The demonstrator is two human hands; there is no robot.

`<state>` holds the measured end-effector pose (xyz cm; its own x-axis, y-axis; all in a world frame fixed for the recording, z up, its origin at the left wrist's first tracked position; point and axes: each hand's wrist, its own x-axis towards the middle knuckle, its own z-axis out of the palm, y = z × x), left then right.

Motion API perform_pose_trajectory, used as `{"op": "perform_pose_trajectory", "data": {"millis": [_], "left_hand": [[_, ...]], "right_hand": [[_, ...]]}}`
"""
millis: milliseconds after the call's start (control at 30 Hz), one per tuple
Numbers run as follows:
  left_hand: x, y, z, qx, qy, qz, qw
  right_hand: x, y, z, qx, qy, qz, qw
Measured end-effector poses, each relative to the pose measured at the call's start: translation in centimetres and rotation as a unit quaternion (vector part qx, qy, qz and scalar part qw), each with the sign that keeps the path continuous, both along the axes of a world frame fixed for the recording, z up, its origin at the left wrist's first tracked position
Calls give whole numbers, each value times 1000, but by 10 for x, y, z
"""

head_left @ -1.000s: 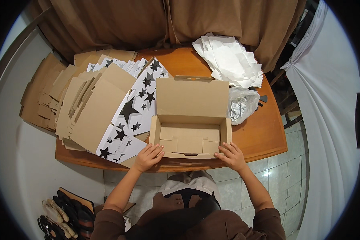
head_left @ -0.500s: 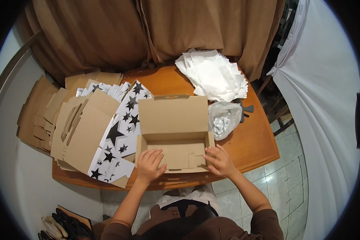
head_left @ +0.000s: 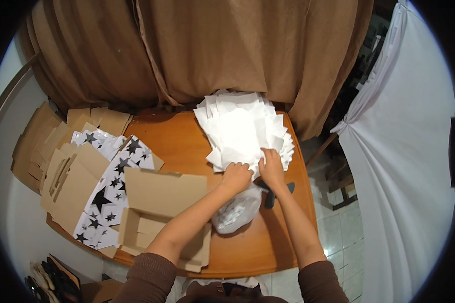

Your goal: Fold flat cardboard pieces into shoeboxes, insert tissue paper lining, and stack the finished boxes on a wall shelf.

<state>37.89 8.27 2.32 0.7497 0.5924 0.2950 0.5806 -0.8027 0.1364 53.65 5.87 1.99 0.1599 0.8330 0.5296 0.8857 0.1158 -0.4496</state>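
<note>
A thick, uneven stack of white paper sheets (head_left: 237, 121) lies at the back of the wooden table. At its near edge, my left hand (head_left: 236, 178) has its fingers curled closed on the paper. Beside it my right hand (head_left: 272, 169) is bent over the near right corner, its thumb and fingers closed on the sheets; how many they grip I cannot make out. Just below my hands rests a clear plastic bag (head_left: 237, 212) with silvery-white contents. An open cardboard box (head_left: 167, 187), lid raised, stands at the left, partly hidden by my left forearm.
Flat star-printed white box blanks (head_left: 103, 202) and brown cardboard pieces (head_left: 76, 179) are piled on the left of the table (head_left: 172, 136). A dark grey tool (head_left: 271, 198), partly hidden by my right forearm, lies right of the bag. Brown curtains (head_left: 207, 50) hang behind; a white cloth (head_left: 399, 166) hangs at the right.
Both hands have left the cardboard box and reached forward to the paper stack. The view has shifted, so the box and table now appear farther left and lower.
</note>
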Motion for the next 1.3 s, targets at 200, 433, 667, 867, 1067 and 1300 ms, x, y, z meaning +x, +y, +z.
{"op": "perform_pose_trajectory", "data": {"millis": [200, 433, 667, 867, 1067, 1300], "left_hand": [[21, 58, -56, 12, 2, 134, 991], [24, 83, -73, -18, 131, 142, 981], [44, 60, -40, 81, 21, 139, 987], [38, -1, 12, 0, -96, 54, 994], [-53, -52, 112, 56, -242, 38, 968], [-237, -57, 166, 101, -384, 165, 903]], "right_hand": [[33, 29, -52, -41, 54, -16, 998], [48, 65, -70, -150, 219, -51, 963], [58, 87, -68, -185, 705, 21, 685], [39, 59, -2, -5, 651, 96, 753], [13, 5, 71, 105, 714, 210, 659], [-69, -77, 117, 80, 706, 278, 647]]}}
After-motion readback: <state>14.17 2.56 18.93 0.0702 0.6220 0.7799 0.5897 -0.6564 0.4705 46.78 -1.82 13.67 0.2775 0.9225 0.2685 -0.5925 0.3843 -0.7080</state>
